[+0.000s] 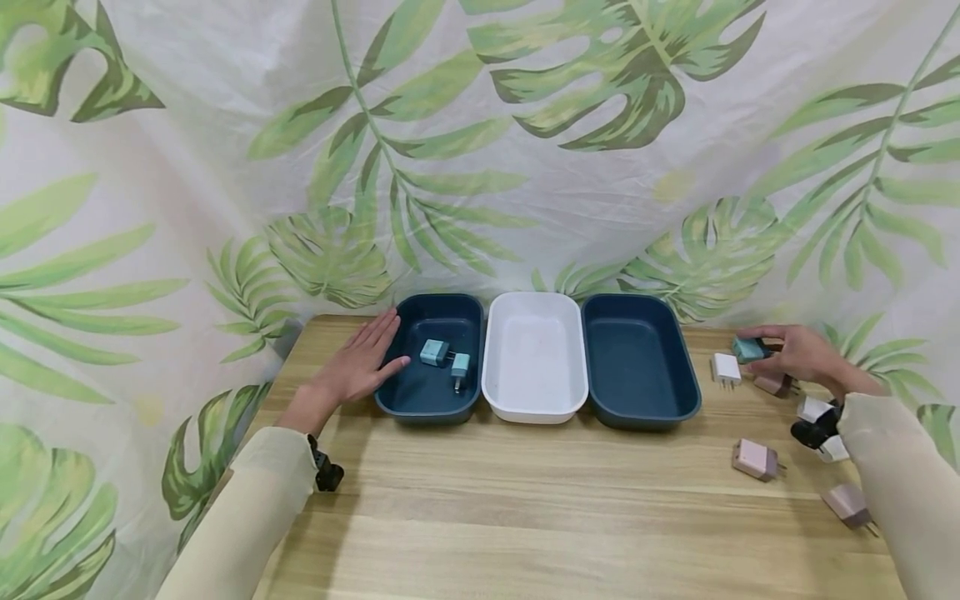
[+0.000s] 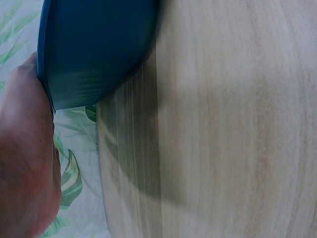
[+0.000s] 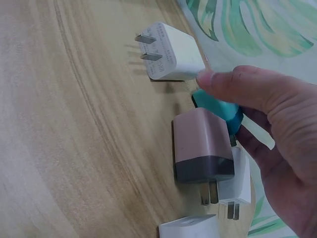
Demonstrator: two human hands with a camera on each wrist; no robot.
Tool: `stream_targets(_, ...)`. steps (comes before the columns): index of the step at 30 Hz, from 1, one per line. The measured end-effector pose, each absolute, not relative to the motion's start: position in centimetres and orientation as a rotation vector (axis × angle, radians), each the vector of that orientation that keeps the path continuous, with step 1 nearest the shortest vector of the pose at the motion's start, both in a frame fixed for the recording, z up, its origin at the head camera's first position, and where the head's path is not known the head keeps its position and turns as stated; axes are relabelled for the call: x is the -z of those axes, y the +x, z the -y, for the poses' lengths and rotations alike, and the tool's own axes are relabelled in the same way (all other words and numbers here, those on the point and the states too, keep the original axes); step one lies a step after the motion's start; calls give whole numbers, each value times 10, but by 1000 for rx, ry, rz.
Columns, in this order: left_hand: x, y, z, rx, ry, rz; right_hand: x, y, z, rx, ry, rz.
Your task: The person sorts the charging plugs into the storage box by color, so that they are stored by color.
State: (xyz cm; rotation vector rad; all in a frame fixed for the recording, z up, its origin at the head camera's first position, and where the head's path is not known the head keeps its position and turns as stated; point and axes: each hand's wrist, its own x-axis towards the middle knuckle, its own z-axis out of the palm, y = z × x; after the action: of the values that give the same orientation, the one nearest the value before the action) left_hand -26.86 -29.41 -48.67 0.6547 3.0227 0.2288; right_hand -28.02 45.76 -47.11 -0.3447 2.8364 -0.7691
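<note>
My right hand [image 1: 806,358] pinches a teal plug charger [image 1: 747,349] between thumb and fingers at the table's right side. In the right wrist view, that teal charger [image 3: 218,105] is partly hidden behind a pink and grey charger [image 3: 203,141]. Near the thumb lies a white charger [image 3: 173,52], its two metal prongs showing. My left hand [image 1: 356,367] rests against the left rim of a dark blue tray [image 1: 405,400], fingers straight. Inside this tray lie two teal chargers, one on the left [image 1: 433,352] and another beside it [image 1: 461,365].
A white tray [image 1: 534,358] stands in the middle, and another dark blue tray [image 1: 637,358] stands right of it. Pink chargers lie nearer the front, one at centre right [image 1: 752,460] and one by the sleeve [image 1: 847,502]. White chargers [image 1: 832,450] sit partly under the right wrist.
</note>
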Motion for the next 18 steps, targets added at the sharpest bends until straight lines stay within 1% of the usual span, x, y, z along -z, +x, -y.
stream_targets(14, 485, -267, 294, -206, 653, -3017, 469, -274, -449, 663, -271, -2898)
stream_targets(18, 485, -267, 294, -202, 651, -3014, 473, -274, -449, 699, -277, -2890)
